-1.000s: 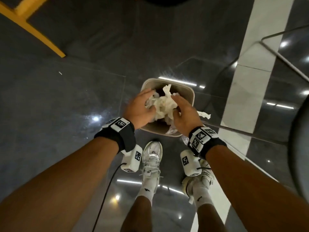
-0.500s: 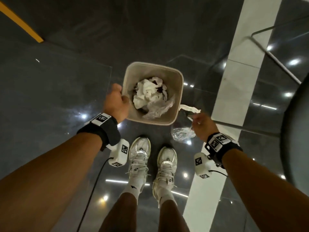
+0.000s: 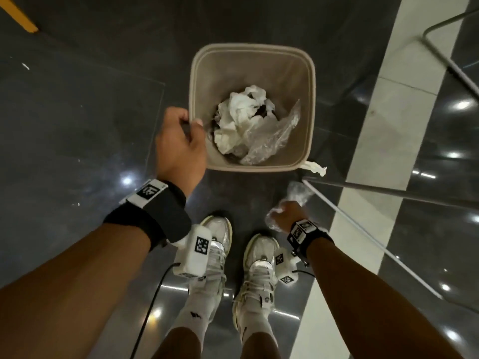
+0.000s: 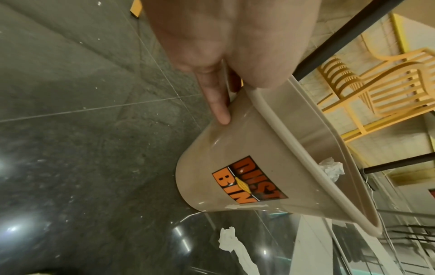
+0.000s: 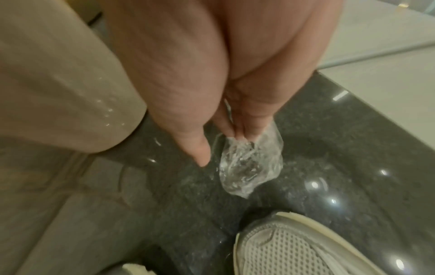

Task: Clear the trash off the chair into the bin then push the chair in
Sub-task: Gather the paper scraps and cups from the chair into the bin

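A beige dust bin (image 3: pixel 309 104) (image 4: pixel 235 148) stands on the dark floor, holding crumpled white tissue (image 3: pixel 239 117) and clear plastic. My left hand (image 3: pixel 178 143) (image 4: pixel 221 81) grips its near-left rim, thumb inside and fingers on the outer wall. My right hand (image 3: pixel 287 216) (image 5: pixel 226 137) is low beside the bin, near my right shoe, and pinches a crumpled clear plastic wrapper (image 3: pixel 298 195) (image 5: pixel 249 163). A white tissue scrap (image 3: pixel 315 168) (image 4: pixel 231 243) lies on the floor at the bin's near-right corner.
My two white shoes (image 3: pixel 215 252) stand just below the bin. Thin metal chair legs (image 3: pixel 388 193) cross the floor on the right over a white stripe (image 3: pixel 404 112). A yellow chair (image 4: pixel 376 89) shows in the left wrist view.
Both hands left the tissue pile, which has dropped into the bin. The left hand took hold of the rim; the right hand went down to the floor and picked up the plastic wrapper.
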